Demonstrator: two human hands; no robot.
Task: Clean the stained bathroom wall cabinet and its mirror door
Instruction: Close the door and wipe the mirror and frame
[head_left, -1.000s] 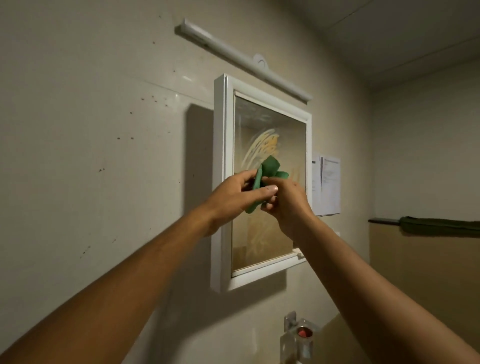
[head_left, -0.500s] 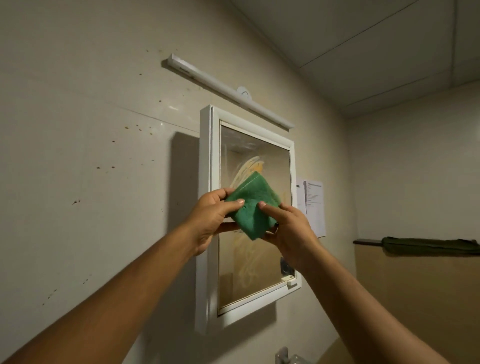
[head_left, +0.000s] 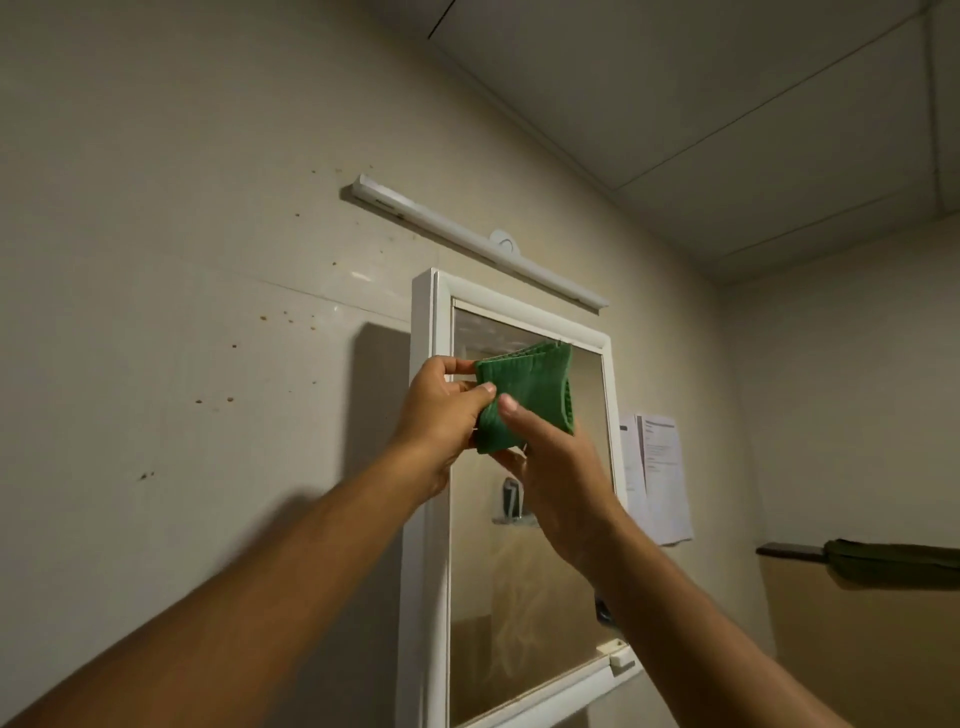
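— Beige wall (head_left: 208, 312) fills my left side, dotted with brown specks. Moving right, the left hand (head_left: 441, 415) is raised in front of the white cabinet (head_left: 428, 322), and a white light bar (head_left: 467, 239) runs along the wall above it.
— What are its fingers doing?
— They are curled, thumb against fingertips, pinching the left edge of the green cloth (head_left: 524, 400). The cloth is folded; I see its layers stacked along the top edge.
— Where does the cloth sit against the cabinet?
— It is up in front of the top part of the mirror door (head_left: 519, 597), between both hands. I cannot tell whether it touches the glass. Lower on the glass I see pale streaks.
— And the other hand?
— The right hand (head_left: 561, 478) is just below and right of the cloth. Its thumb presses on the front face and the other fingers tuck under and behind, so it pinches the lower part. A small white latch (head_left: 618, 657) sticks out at the door's lower right corner.
— Anything further right?
— Printed papers (head_left: 660, 478) hang on the wall just beside the cabinet. At the far right a dark green towel (head_left: 893, 564) lies on a ledge (head_left: 784, 551).
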